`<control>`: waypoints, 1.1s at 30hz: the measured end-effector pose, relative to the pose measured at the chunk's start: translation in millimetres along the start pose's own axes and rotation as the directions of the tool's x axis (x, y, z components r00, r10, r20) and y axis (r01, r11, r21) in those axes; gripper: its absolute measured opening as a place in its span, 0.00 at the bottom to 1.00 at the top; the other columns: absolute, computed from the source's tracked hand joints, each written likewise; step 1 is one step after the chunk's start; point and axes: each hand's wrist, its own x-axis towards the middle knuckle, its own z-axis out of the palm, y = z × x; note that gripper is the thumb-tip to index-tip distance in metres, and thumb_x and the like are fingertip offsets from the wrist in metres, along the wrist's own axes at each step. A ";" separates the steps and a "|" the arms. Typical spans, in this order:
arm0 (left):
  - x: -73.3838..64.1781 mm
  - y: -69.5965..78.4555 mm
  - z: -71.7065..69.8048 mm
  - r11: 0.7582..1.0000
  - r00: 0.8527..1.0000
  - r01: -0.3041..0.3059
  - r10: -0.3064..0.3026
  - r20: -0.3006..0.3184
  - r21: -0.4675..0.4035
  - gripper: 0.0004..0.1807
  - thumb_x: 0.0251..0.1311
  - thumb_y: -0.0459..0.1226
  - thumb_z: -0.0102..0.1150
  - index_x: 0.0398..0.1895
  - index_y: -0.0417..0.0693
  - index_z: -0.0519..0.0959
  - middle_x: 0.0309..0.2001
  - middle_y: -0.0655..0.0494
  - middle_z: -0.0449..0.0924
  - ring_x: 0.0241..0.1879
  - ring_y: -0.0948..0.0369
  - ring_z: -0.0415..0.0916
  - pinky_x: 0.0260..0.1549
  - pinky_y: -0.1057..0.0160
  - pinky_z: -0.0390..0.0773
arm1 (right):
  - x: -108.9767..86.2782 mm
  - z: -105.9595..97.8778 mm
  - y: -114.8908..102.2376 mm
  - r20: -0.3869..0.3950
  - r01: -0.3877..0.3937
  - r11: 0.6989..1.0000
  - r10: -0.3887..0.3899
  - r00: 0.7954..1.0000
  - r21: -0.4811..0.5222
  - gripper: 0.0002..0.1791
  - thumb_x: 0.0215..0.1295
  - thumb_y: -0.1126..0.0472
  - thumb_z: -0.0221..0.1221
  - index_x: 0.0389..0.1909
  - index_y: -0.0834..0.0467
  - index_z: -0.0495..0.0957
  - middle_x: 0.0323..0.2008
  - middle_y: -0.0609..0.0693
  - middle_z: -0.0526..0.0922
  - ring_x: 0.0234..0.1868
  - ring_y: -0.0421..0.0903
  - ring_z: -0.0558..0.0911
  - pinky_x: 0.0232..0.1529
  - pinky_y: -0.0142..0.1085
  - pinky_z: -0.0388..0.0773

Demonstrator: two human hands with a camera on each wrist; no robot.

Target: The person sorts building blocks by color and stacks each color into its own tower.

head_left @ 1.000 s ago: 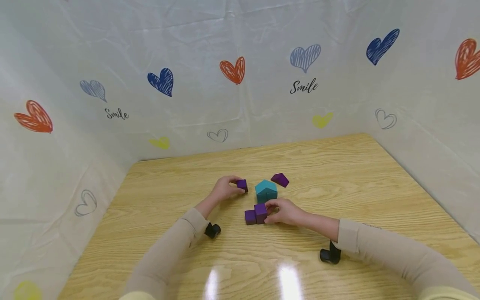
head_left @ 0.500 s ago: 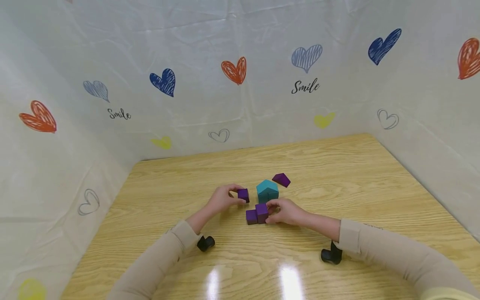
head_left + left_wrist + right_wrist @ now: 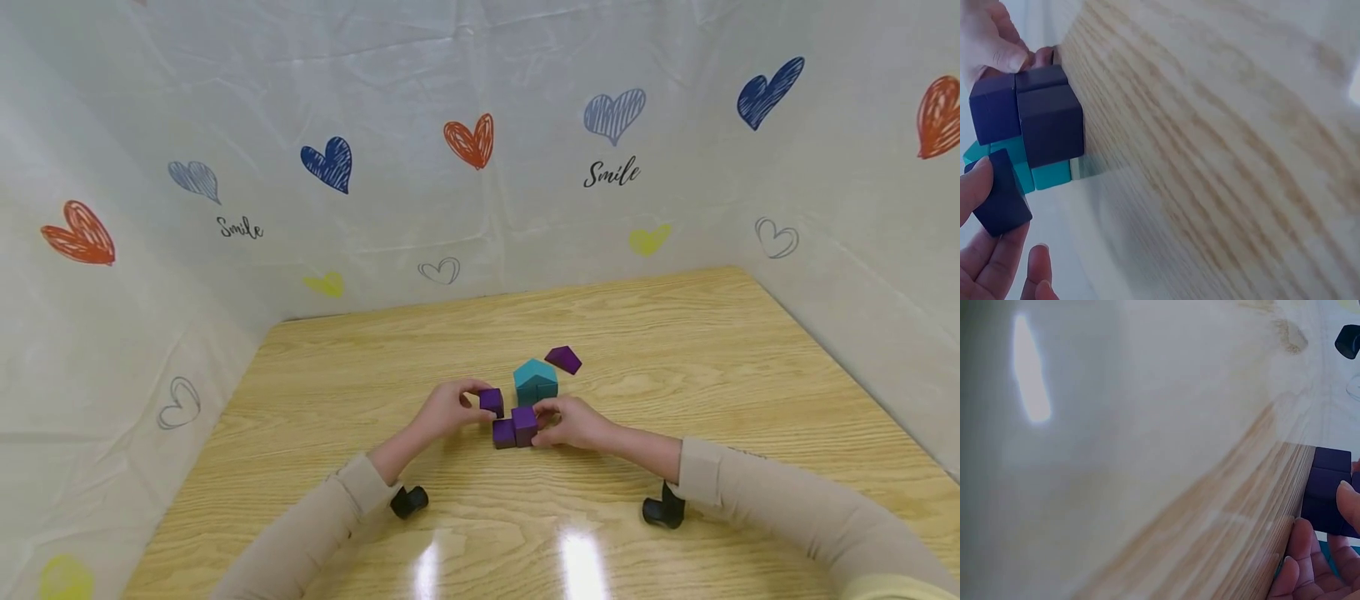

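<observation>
Between its thumb and fingers my left hand [image 3: 447,410] pinches a purple cube [image 3: 491,400]. In the left wrist view this held cube [image 3: 1002,200] looks tilted, near the other cubes. My right hand [image 3: 576,423] holds the right side of a purple stack [image 3: 524,423], thumb on one side and fingers on the other. A lower purple cube [image 3: 503,433] stands on the table against the stack's left side. In the right wrist view the thumb presses the dark purple cubes [image 3: 1329,481]. Just behind stand teal blocks [image 3: 535,379] with a pointed top.
A loose purple wedge-shaped block [image 3: 563,359] lies on the wooden table [image 3: 360,358] behind the teal blocks. A white sheet printed with hearts [image 3: 390,92] surrounds the table's back and sides. Black wrist cameras hang below the left sleeve [image 3: 300,533] and right sleeve [image 3: 787,508].
My left hand has come toward me and slightly right with its purple cube, from left of the teal blocks to beside the stack. My right hand keeps its place on the stack.
</observation>
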 end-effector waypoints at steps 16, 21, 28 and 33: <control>-14.7 8.1 9.2 0.999 0.999 -0.041 0.041 0.024 0.022 0.20 0.46 0.40 0.70 0.45 0.49 0.80 0.42 0.52 0.79 0.31 0.61 0.68 0.26 0.66 0.69 | -0.3 -0.2 -0.1 -0.001 0.031 0.999 -0.031 1.000 -0.008 0.21 0.51 0.62 0.66 0.45 0.68 0.76 0.36 0.53 0.81 0.39 0.46 0.78 0.38 0.31 0.73; -16.8 10.7 11.5 0.998 0.998 -0.058 0.058 0.027 0.020 0.20 0.45 0.40 0.70 0.45 0.48 0.80 0.42 0.52 0.80 0.31 0.61 0.68 0.27 0.66 0.69 | 0.0 0.7 -0.4 -0.004 0.033 0.999 -0.033 0.999 -0.003 0.21 0.50 0.63 0.67 0.45 0.68 0.76 0.35 0.53 0.81 0.39 0.46 0.78 0.38 0.32 0.73; -18.4 9.8 13.7 0.997 0.997 -0.066 0.065 0.031 0.029 0.19 0.45 0.39 0.70 0.44 0.48 0.80 0.41 0.53 0.80 0.31 0.61 0.68 0.27 0.66 0.69 | -0.2 1.1 -1.4 -0.006 0.047 0.999 -0.047 0.999 -0.002 0.19 0.50 0.63 0.67 0.42 0.67 0.77 0.34 0.52 0.81 0.37 0.45 0.78 0.36 0.31 0.72; -17.8 8.6 14.8 0.996 0.996 -0.083 0.083 0.036 0.022 0.19 0.46 0.39 0.70 0.44 0.47 0.80 0.41 0.52 0.80 0.30 0.61 0.68 0.26 0.67 0.68 | -0.6 0.9 -1.3 -0.009 0.054 0.998 -0.055 0.998 -0.018 0.19 0.50 0.62 0.67 0.42 0.67 0.77 0.34 0.52 0.81 0.38 0.45 0.78 0.38 0.31 0.72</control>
